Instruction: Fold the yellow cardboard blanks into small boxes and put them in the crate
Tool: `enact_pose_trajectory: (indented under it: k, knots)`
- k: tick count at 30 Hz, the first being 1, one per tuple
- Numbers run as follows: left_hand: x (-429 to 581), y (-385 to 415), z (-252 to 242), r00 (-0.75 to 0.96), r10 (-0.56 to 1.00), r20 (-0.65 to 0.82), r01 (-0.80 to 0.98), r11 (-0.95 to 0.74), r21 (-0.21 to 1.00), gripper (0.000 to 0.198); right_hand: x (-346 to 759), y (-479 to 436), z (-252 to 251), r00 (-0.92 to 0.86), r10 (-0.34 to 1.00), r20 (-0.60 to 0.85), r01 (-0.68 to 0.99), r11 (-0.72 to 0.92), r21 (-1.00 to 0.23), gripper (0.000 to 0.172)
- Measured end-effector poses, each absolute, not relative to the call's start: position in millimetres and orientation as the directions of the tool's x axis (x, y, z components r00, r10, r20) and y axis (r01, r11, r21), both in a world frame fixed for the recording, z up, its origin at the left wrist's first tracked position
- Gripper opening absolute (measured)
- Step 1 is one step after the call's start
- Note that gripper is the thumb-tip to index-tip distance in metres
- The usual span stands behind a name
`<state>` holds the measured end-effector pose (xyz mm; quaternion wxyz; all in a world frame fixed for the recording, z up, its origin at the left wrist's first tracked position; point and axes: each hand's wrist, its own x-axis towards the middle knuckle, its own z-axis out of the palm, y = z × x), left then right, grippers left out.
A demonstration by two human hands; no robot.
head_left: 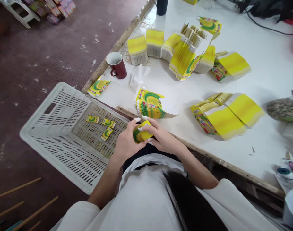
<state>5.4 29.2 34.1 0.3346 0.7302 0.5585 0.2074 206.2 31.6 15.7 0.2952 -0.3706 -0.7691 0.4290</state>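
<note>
Between my two hands, close to my lap at the table edge, is a small yellow and green carton (139,136). My left hand (125,144) grips its left side, and my right hand (165,138) closes over the right side and top. White coverings sit on several fingertips. Just beyond my hands, a fanned stack of flat printed cartons (150,102) lies on the table. Left of my left hand stands a pale plastic crate (62,112) with small yellow cartons (107,133) on its bottom.
On the white table (182,122) are a maroon mug (118,67), crumpled white paper (139,75), bundles of yellow cartons (225,118) and rubber bands (146,24). A clear bag (284,108) lies at the right. Wooden sticks (38,211) show at lower left.
</note>
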Motion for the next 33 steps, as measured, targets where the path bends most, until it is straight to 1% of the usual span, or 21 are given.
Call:
enact_pose_trajectory:
  k: [3, 4, 5, 7, 9, 12, 14, 15, 16, 18, 19, 20, 21, 25, 28, 29, 30, 32, 33]
  knots:
    - [4, 30, 29, 0.377, 0.925, -0.05, 0.685, -0.242, 0.687, 0.085, 211, 32, 10, -0.498, 0.842, 0.21, 0.32, 0.403, -0.857, 0.033]
    - [5, 30, 28, 0.39, 0.92, -0.03, 0.695, -0.273, 0.665, 0.084, 212, 32, 9, -0.465, 0.853, 0.236, 0.324, 0.412, -0.852, 0.031]
    - [5, 30, 26, 0.389, 0.921, -0.001, 0.706, -0.298, 0.642, 0.079, 214, 32, 8, -0.437, 0.861, 0.261, 0.327, 0.422, -0.845, 0.03]
    - [4, 29, 25, 0.365, 0.929, 0.061, 0.721, -0.323, 0.613, 0.065, 217, 33, 7, -0.425, 0.858, 0.288, 0.336, 0.446, -0.83, 0.028]
    - [2, 29, 25, 0.362, 0.926, 0.105, 0.713, -0.348, 0.608, 0.055, 222, 35, 8, -0.471, 0.837, 0.277, 0.339, 0.462, -0.819, 0.024]
    - [1, 29, 28, 0.4, 0.909, 0.117, 0.687, -0.382, 0.618, 0.054, 230, 40, 12, -0.58, 0.791, 0.193, 0.33, 0.445, -0.832, 0.016]
    - [2, 30, 30, 0.407, 0.904, 0.13, 0.679, -0.395, 0.619, 0.053, 231, 41, 15, -0.605, 0.779, 0.165, 0.316, 0.425, -0.848, 0.015]
    - [4, 30, 31, 0.399, 0.905, 0.148, 0.681, -0.401, 0.613, 0.052, 229, 41, 15, -0.581, 0.794, 0.177, 0.307, 0.416, -0.856, 0.021]
    - [6, 30, 31, 0.387, 0.906, 0.171, 0.686, -0.406, 0.603, 0.052, 226, 39, 15, -0.534, 0.821, 0.203, 0.296, 0.407, -0.864, 0.03]
    - [9, 30, 31, 0.362, 0.907, 0.216, 0.7, -0.417, 0.579, 0.051, 218, 35, 14, -0.405, 0.88, 0.249, 0.273, 0.376, -0.885, 0.055]
    - [10, 29, 30, 0.357, 0.905, 0.231, 0.705, -0.423, 0.569, 0.051, 213, 32, 13, -0.359, 0.897, 0.256, 0.261, 0.36, -0.896, 0.064]
    - [11, 29, 29, 0.357, 0.903, 0.238, 0.707, -0.428, 0.563, 0.051, 209, 30, 11, -0.341, 0.905, 0.254, 0.251, 0.348, -0.903, 0.07]
    - [11, 28, 28, 0.361, 0.901, 0.241, 0.705, -0.433, 0.561, 0.051, 205, 28, 10, -0.348, 0.905, 0.244, 0.246, 0.339, -0.908, 0.072]
    - [7, 23, 24, 0.353, 0.911, 0.213, 0.707, -0.409, 0.577, 0.052, 197, 25, 11, -0.405, 0.884, 0.233, 0.267, 0.358, -0.895, 0.065]
    - [-12, 20, 20, 0.31, 0.938, 0.155, 0.734, -0.339, 0.588, 0.054, 201, 32, 18, -0.382, 0.882, 0.277, 0.303, 0.403, -0.864, 0.071]
    - [-24, 19, 18, 0.274, 0.953, 0.13, 0.765, -0.298, 0.572, 0.06, 205, 37, 22, -0.343, 0.896, 0.283, 0.331, 0.398, -0.856, 0.069]
    - [-37, 18, 15, 0.223, 0.97, 0.097, 0.808, -0.24, 0.538, 0.068, 210, 44, 25, -0.28, 0.918, 0.28, 0.377, 0.373, -0.848, 0.063]
    - [-68, 17, 8, 0.074, 0.996, 0.048, 0.905, -0.088, 0.415, 0.09, 221, 60, 29, -0.104, 0.962, 0.251, 0.517, 0.268, -0.813, 0.04]
    - [-83, 16, 5, 0.011, 1.0, 0.025, 0.934, -0.019, 0.356, 0.097, 226, 69, 29, -0.024, 0.973, 0.232, 0.6, 0.2, -0.775, 0.029]
